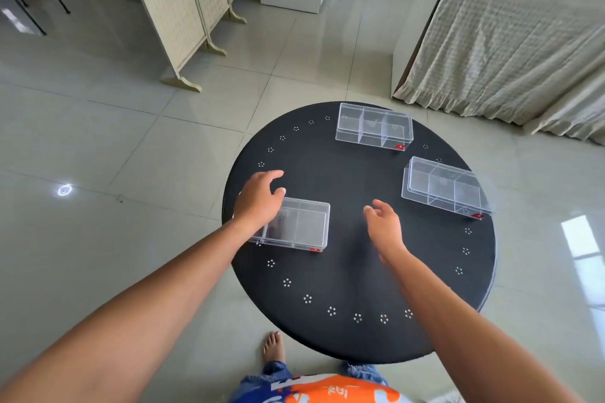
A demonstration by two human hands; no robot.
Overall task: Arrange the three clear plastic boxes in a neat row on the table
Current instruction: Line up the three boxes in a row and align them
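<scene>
Three clear plastic boxes on round black table [343, 271], scattered, not yet in a row. Near-left box [299, 226] at the table's left side; far box [375, 127] at the back edge; right box [447, 188] toward the right edge, angled against the others. All three well apart.

Left hand [258, 203] over the left end of the near-left box, fingers spread, apparently resting on or just above the lid; contact not certain. No closed grip. Right hand [384, 226] above bare tabletop between near-left and right boxes, fingers loosely apart, holding nothing.

Step in hand, by judgement: taking up the near-left box. Next move calls for a firm two-sided grip, then squaring it to one common line.
</scene>
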